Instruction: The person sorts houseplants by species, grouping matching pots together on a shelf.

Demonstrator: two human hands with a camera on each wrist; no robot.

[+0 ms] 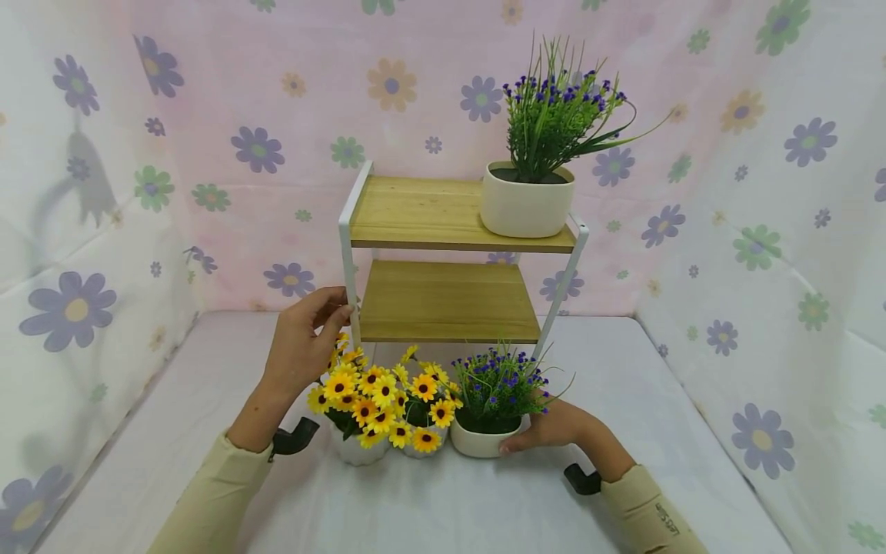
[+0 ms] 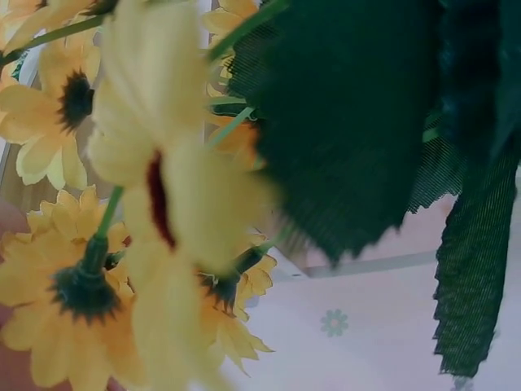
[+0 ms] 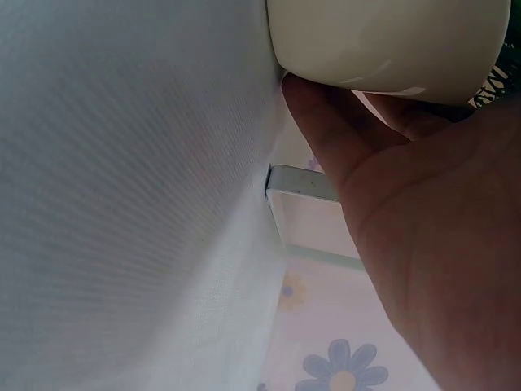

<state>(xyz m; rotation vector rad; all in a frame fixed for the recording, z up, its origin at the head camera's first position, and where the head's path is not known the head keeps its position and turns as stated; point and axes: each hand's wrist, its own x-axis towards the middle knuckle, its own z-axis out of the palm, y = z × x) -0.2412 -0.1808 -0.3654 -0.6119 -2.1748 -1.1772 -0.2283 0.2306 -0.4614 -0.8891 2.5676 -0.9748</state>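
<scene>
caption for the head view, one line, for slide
Left hand touches the shelf's white frame; right hand holds the purple-flower pot beside the yellow-flower pots.

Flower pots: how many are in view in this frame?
4. One purple-flowered pot stands on the shelf's top board; on the table, a purple-flowered pot held by the right hand, and two yellow-flowered pots, the second mostly hidden by blooms.

Filled edge to edge with blurred yellow artificial flowers (image 2: 155,212), dark centres and green stems; large dark green fabric leaves (image 2: 350,122) at upper right; pale floral cloth (image 2: 358,326) below.
</scene>
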